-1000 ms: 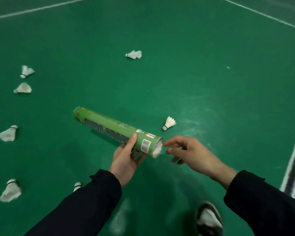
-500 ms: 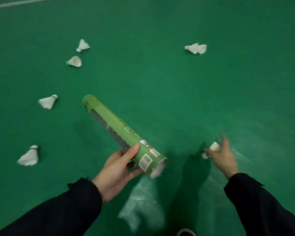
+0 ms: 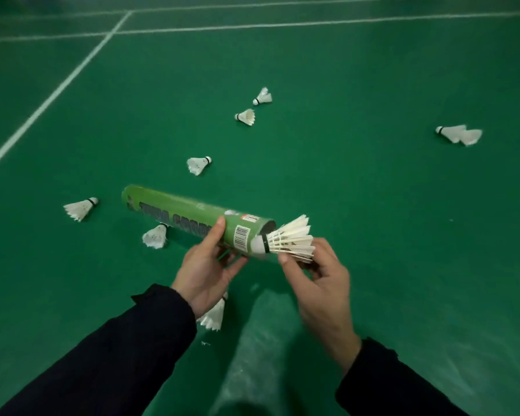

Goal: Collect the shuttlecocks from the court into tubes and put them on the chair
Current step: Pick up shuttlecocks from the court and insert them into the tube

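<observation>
Your left hand (image 3: 206, 270) is wrapped around the open end of the green shuttlecock tube (image 3: 192, 219), thumb on top beside the barcode sticker (image 3: 241, 237); your right hand (image 3: 315, 280) pinches the feathered shuttlecock (image 3: 285, 239) by its skirt, cork already at the tube's mouth. It should weigh next to nothing, but the feathers look brittle, so grip lightly low on the skirt and push straight in. The cardboard tube seems stiff enough for a firm hold. Dark lettering runs along its side but can't be read. Beyond your left hand, more shuttlecocks (image 3: 198, 165) lie scattered on the green court floor (image 3: 373, 205)
</observation>
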